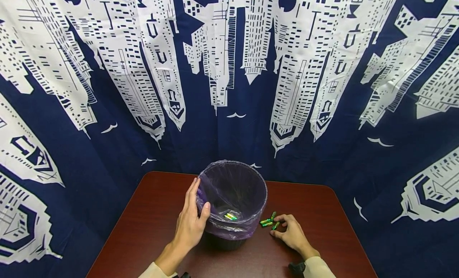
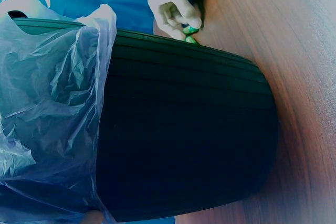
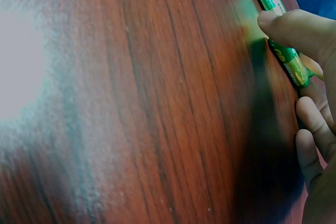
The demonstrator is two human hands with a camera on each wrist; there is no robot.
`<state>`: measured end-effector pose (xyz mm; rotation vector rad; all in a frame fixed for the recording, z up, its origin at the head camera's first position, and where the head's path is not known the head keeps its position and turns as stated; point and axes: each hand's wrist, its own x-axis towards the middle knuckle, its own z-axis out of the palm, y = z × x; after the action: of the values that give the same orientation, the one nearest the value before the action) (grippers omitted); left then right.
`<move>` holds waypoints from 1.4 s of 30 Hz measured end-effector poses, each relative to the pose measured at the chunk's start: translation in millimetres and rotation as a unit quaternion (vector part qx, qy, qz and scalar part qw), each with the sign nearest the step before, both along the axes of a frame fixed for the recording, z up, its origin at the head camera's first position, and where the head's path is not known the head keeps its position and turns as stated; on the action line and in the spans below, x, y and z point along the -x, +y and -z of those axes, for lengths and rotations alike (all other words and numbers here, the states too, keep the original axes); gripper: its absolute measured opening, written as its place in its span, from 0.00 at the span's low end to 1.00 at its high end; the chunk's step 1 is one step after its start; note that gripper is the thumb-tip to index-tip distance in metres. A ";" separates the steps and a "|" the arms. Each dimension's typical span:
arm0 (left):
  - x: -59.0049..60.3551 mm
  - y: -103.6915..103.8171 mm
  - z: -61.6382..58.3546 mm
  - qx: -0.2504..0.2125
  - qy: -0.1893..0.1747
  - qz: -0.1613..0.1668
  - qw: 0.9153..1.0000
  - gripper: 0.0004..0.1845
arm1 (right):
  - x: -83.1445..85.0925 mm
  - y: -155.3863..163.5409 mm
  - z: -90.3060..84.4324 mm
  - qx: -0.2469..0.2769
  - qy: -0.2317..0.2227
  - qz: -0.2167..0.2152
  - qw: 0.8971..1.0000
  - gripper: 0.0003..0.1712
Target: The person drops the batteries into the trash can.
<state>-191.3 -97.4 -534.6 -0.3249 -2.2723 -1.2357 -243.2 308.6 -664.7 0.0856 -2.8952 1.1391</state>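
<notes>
One small black bin (image 1: pixel 229 240) stands near the middle of a reddish-brown table (image 1: pixel 150 214), lined with one purple plastic bag (image 1: pixel 233 186) whose edge is folded down over the rim. The person's left hand (image 1: pixel 190 222) rests against the bin's left side, fingers straight along the outside and the thumb hooked over the bagged rim, so it grips the rim. In the left wrist view the bin's ribbed dark wall (image 2: pixel 184 129) fills most of the picture, with the crumpled bag (image 2: pixel 52 108) hanging over it on the left. Inside the bin, at the bottom, lie green and yellow batteries (image 1: pixel 230 216); they look like two, though they sit close together and the count is not certain. Just right of the bin, on the table, lie three more green batteries (image 1: pixel 269 221) in a loose cluster, near one another. The right hand (image 1: pixel 292 232) lies on the table beside them, its fingers curled toward the nearest one. In the right wrist view the thumb and a finger pinch one green battery (image 3: pixel 283 51) that lies against the wood, its far end sticking out past the thumb (image 3: pixel 294 30). Behind the table hangs one dark blue curtain (image 1: pixel 229 90) printed with white skyscrapers.
</notes>
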 end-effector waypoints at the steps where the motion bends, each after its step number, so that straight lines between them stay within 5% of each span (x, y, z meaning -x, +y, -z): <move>1: 0.1 -0.1 -0.1 0.001 0.000 -0.001 1.000 0.45 | 0.1 -0.6 0.7 0.000 0.001 0.000 1.000 0.26; 42: -0.5 -0.6 0.0 -0.006 -0.001 0.000 1.000 0.44 | -8.9 -3.4 -1.1 0.017 -0.009 0.023 1.000 0.16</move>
<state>-190.8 -98.0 -534.6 -0.3194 -2.2665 -1.2503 -234.3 305.2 -663.6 0.0094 -2.8759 1.1862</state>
